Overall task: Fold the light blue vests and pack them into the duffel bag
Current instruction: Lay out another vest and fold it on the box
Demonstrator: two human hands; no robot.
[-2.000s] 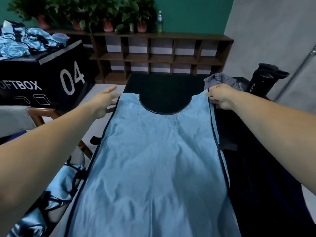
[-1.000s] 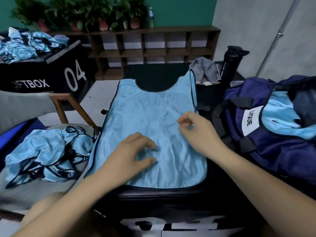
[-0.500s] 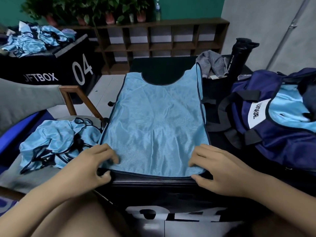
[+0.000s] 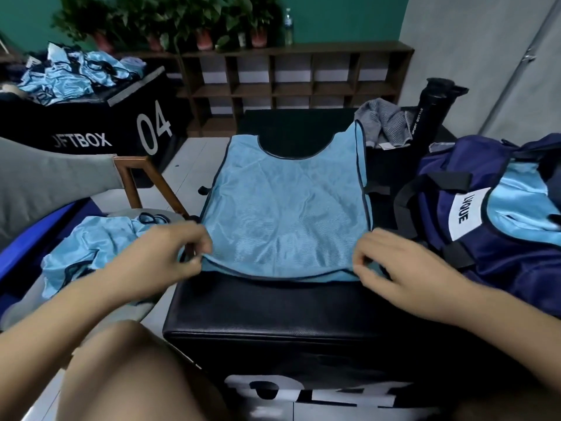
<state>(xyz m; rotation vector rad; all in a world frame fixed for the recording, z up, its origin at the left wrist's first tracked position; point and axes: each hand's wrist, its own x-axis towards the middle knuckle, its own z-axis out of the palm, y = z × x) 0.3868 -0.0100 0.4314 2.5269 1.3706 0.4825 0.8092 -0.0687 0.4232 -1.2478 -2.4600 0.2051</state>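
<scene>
a light blue vest (image 4: 285,214) lies spread flat on the black tabletop (image 4: 273,305), neck opening at the far end and hem at the near end. the left hand (image 4: 170,256) pinches the near left corner of the hem, its fingers (image 4: 200,238) closed together on the fabric, and the corner is raised a little off the surface. the right hand (image 4: 391,262) has its fingers (image 4: 364,247) curled onto the near right corner of the same hem, clamped on the cloth there. the rest of the vest stretches away beyond both sets of fingers, between them and the far edge of the tabletop. just to the right of the right fingers sits the navy duffel bag (image 4: 501,253), with a white label on its side and light blue fabric (image 4: 516,208) showing in its open top. to the left of the left fingers, and lower, a loose heap of vests (image 4: 100,247) rests on a chair (image 4: 142,177) with a wooden frame. far beyond the right fingers, past the vest's shoulder, a crumpled grey cloth (image 4: 384,123) lies next to a black bottle (image 4: 431,107). far off to the left, more blue vests (image 4: 60,74) are piled on a black box (image 4: 91,132) marked 04. a brown shelf (image 4: 303,80) stands along the green wall behind, with potted plants (image 4: 170,22) on top.
</scene>
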